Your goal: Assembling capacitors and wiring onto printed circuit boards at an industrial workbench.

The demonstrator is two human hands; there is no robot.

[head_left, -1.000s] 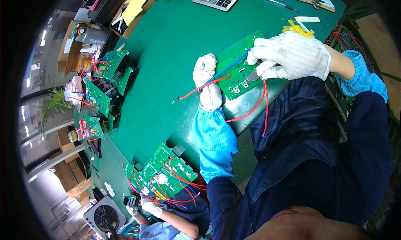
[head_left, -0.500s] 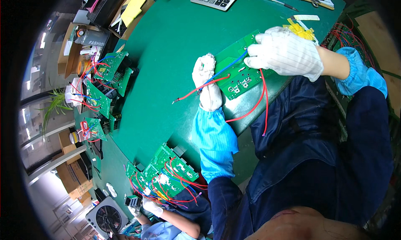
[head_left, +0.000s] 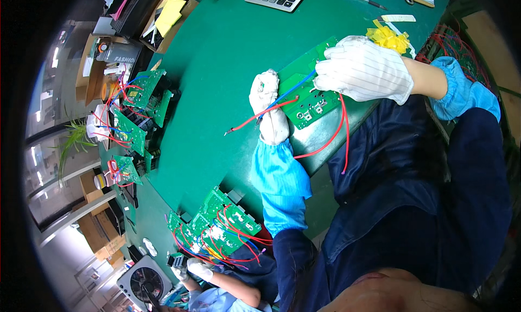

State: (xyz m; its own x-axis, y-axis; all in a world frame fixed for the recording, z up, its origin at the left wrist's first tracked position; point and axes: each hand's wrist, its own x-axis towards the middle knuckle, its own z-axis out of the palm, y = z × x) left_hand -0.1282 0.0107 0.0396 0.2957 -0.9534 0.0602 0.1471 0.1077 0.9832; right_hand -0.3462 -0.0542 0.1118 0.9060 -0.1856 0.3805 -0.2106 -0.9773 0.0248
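In the head view, the left hand (head_left: 264,97), in a white glove, holds the left edge of the green circuit board (head_left: 297,73) with folded fingers. This board is at the near edge of the green table (head_left: 217,95). The right hand (head_left: 363,70), also gloved, bends its fingers over the board's right part; I cannot tell if it pinches something. A blue wire (head_left: 296,87) crosses the board, and a yellow bundle (head_left: 388,38) lies beyond the right hand.
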